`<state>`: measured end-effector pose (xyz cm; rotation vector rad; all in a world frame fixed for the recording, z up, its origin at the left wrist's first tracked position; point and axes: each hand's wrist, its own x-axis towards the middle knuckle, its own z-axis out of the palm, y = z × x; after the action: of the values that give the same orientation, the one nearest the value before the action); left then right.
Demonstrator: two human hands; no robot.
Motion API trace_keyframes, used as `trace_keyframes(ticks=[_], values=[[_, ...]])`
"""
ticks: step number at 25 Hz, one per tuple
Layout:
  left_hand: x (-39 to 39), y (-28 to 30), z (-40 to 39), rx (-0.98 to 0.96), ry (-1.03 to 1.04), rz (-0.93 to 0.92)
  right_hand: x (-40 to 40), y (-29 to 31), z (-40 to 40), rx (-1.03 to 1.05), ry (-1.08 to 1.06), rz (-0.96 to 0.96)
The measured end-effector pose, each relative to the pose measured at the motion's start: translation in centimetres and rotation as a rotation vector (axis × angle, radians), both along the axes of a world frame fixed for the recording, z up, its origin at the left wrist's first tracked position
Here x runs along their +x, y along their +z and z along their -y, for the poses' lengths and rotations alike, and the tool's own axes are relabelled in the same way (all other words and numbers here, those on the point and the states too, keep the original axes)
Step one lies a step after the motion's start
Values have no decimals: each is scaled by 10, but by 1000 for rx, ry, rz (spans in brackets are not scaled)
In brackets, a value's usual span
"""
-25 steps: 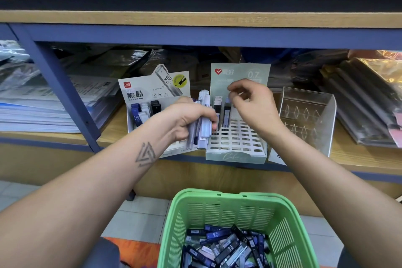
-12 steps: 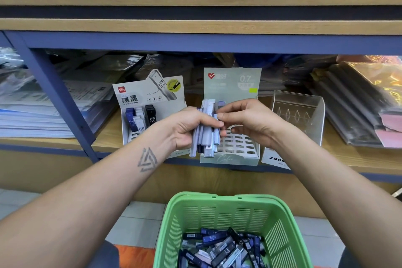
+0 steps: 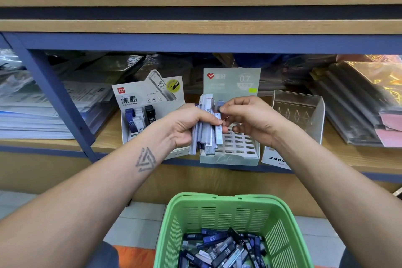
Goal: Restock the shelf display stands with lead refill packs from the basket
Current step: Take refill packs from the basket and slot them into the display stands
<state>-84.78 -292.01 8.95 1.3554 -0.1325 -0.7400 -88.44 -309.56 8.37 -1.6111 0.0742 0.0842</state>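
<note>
Right hand (image 3: 250, 122) back from green 0.7 stand (image 3: 230, 150), now pinching top of one pack in bundle (image 3: 206, 128) gripped by left hand (image 3: 187, 126). Next pack coming out; basket (image 3: 219, 213) below holds plenty more.

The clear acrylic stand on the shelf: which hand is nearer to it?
Right. The right hand is just left of the clear acrylic stand; the left hand, gripping the bundle of refill packs, is farther left.
</note>
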Motion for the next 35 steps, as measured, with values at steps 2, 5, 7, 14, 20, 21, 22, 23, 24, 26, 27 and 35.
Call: trace_keyframes(ticks=[2,5,7,14,20,21,22,23,24,26,27,35], values=[[-1,1,3,-17,49,1,-6,4,7,29,9,-63],[-2,-1,11,-24,164,24,-19,2,12,5,123,-173],[-3,-2,18,-33,229,53,-23,-1,14,-10,115,-153],[-12,-3,49,3,275,168,-33,6,53,-131,-75,-55],[-15,-10,61,-4,226,87,-44,-2,84,14,-170,14],[-15,-10,63,-12,207,70,-46,-3,89,21,-180,23],[-16,-10,65,-15,190,55,-47,-4,93,31,-184,29],[-17,-11,67,-15,180,40,-49,-5,96,42,-183,33],[-17,-11,69,-14,175,22,-50,-6,98,51,-179,37],[-18,-12,74,-7,158,-7,-53,-5,101,48,-163,43],[-18,-13,75,-10,148,-21,-55,-5,102,40,-153,44],[-18,-16,85,37,157,-7,-65,-8,109,-186,-92,61]])
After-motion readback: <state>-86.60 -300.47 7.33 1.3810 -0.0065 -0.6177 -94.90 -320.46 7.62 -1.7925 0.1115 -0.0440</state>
